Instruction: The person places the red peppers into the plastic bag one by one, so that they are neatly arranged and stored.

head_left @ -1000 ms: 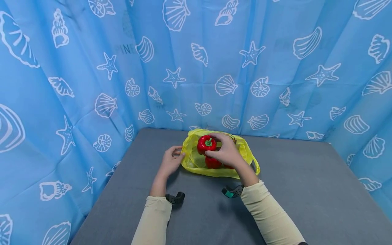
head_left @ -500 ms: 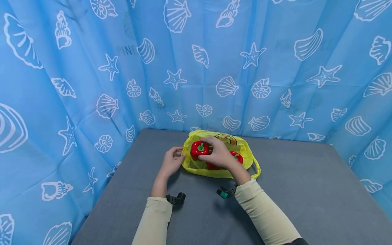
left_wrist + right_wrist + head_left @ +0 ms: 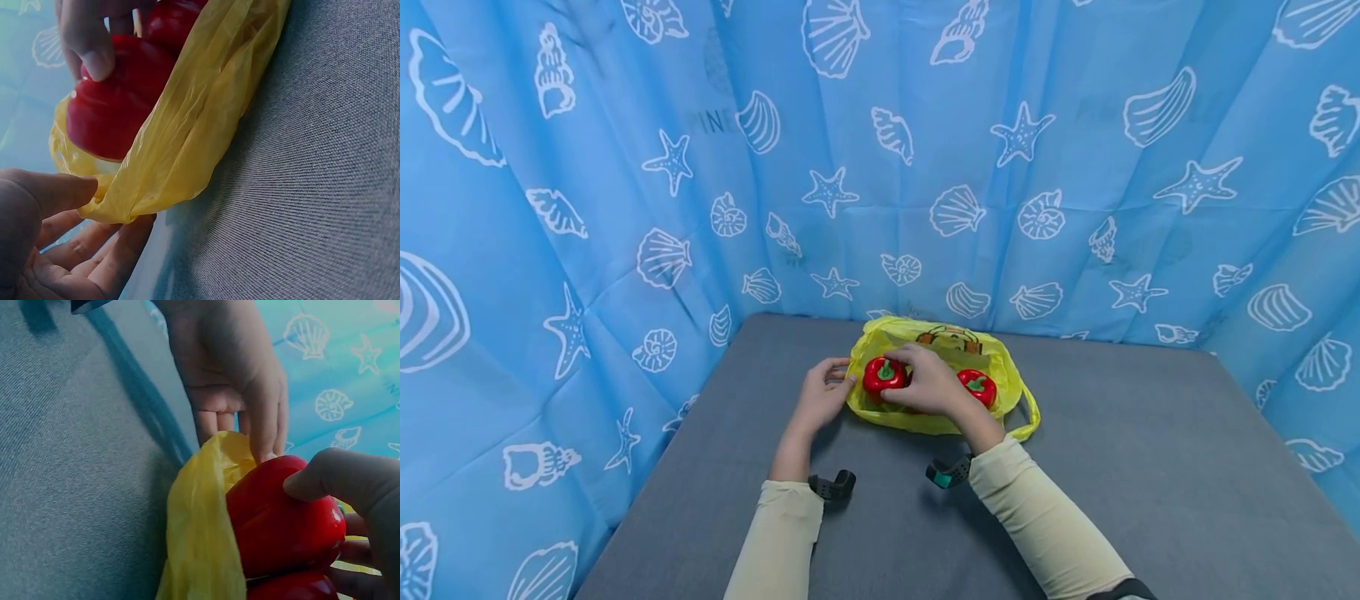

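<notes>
A yellow plastic bag (image 3: 917, 422) lies on the table with its mouth spread open. My left hand (image 3: 822, 398) pinches its left edge between thumb and fingers, as the left wrist view shows on the bag (image 3: 181, 153). Inside the bag's left part, my right hand (image 3: 931, 385) grips a shiny red bell pepper (image 3: 883, 377) with a green stem, its thumb pressed on the side. A second red bell pepper (image 3: 979, 388) sits in the right part of the bag. Right against the held pepper (image 3: 284, 519), more red (image 3: 294, 587) shows in the right wrist view.
The table (image 3: 1150, 467) has a grey cloth surface. A blue curtain (image 3: 880, 167) with white shells and starfish hangs behind it and along both sides. One looped bag handle (image 3: 1028, 417) lies at the bag's right end.
My right hand has moved left and lower into the bag with the bell pepper. The bell pepper on the right has come into view from behind the hand. My left hand has stayed in place.
</notes>
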Motion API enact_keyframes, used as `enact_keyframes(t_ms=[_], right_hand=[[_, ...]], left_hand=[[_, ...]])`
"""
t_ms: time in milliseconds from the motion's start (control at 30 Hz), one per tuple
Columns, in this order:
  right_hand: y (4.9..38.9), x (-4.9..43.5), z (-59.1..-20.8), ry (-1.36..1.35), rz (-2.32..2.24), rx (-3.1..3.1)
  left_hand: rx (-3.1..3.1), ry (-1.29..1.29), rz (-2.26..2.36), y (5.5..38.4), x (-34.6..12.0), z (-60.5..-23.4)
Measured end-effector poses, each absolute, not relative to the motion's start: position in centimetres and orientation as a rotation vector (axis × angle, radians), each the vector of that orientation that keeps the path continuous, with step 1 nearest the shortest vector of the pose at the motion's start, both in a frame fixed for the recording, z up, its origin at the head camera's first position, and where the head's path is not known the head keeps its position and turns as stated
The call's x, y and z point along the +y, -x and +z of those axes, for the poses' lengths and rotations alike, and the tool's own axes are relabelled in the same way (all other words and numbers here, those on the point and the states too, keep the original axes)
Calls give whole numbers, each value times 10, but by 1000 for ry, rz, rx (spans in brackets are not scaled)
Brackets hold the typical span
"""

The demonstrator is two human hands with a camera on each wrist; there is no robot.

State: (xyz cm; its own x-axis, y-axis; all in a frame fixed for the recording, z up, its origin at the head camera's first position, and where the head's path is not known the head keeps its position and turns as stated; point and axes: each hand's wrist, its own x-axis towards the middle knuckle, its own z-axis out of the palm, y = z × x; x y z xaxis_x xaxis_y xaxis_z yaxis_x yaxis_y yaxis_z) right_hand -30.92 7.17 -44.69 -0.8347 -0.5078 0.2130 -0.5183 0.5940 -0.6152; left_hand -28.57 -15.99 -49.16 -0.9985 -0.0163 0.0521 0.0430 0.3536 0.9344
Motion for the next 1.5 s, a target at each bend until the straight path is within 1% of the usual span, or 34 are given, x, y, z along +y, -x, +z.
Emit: enact_keyframes(t_ms=[400, 633, 833, 1100, 1500], right_hand=[[309, 74, -455, -869, 866, -2849], [308, 77, -452, -855, 784, -2894], [303, 85, -443, -813, 806, -2903], [282, 120, -431, -782, 826, -2802], [262, 178, -433, -632, 728, -2769]], left_hand=[[-2545, 47, -1765, 288, -156, -493], [-2541, 50, -1746, 288, -153, -490], [-2542, 49, -1744, 288, -152, -489], [-2555, 70, -1732, 289, -158, -493], [-2541, 63, -1754, 290, -175, -484]])
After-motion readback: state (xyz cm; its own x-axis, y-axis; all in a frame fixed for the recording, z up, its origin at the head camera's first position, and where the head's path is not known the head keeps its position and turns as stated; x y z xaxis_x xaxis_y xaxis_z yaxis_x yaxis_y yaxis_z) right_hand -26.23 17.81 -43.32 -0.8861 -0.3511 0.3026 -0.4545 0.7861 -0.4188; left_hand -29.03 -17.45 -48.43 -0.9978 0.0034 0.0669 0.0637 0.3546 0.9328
